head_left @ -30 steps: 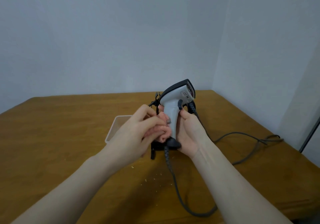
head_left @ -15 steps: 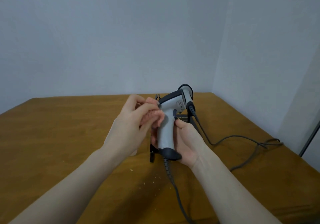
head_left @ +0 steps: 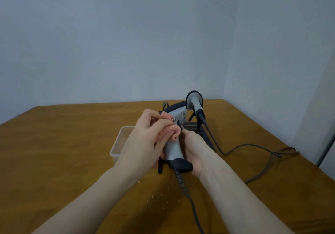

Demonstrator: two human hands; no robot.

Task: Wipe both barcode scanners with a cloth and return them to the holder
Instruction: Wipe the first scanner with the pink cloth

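My right hand [head_left: 192, 148] grips the handle of a grey and black barcode scanner [head_left: 174, 148], held upright above the table. My left hand [head_left: 145, 139] holds a pink cloth [head_left: 169, 131] pressed against the scanner's upper handle and head. A second grey scanner [head_left: 194, 101] sits in the black holder [head_left: 196, 127] just behind, its cable plugged in at its handle end. Most of the holder is hidden by my hands.
A clear plastic tray [head_left: 117, 146] stands on the wooden table [head_left: 54, 152] left of my hands. Grey cables [head_left: 253, 147] trail to the right across the table. One coiled cable [head_left: 181, 183] hangs from the held scanner. Small crumbs [head_left: 163, 195] lie near the front.
The held scanner has dropped lower and tilted away from me. My left hand with the cloth moved from the lower handle up to the head, then settled on the upper handle.
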